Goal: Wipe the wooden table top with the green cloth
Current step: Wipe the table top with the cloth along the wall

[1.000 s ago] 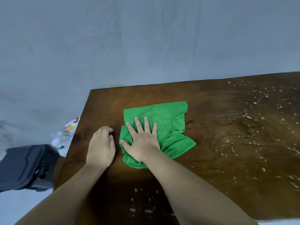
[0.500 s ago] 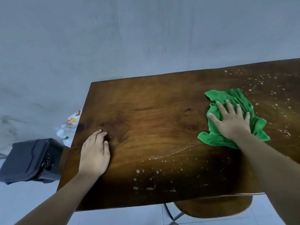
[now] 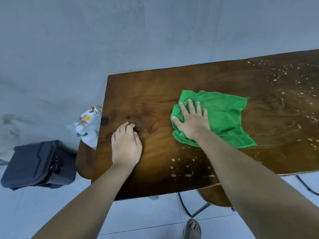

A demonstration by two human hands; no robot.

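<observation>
A dark wooden table top (image 3: 155, 94) fills the middle and right of the head view. The green cloth (image 3: 222, 116) lies spread on it, right of centre. My right hand (image 3: 191, 121) presses flat on the cloth's left part, fingers apart. My left hand (image 3: 126, 145) rests palm down on the bare wood near the table's left edge, holding nothing. White specks and wet streaks (image 3: 283, 78) cover the wood to the far right and along the near edge.
A black case (image 3: 36, 164) sits on the floor at the left. Plastic bottles (image 3: 86, 128) lie beside the table's left edge. A wooden stool with metal legs (image 3: 212, 197) stands under the near edge. A sandalled foot (image 3: 193, 228) shows on the tiled floor. A grey wall stands behind.
My right hand has slid the green cloth back leftwards from the table's right side toward the centre. My left hand has stayed planted near the left edge.
</observation>
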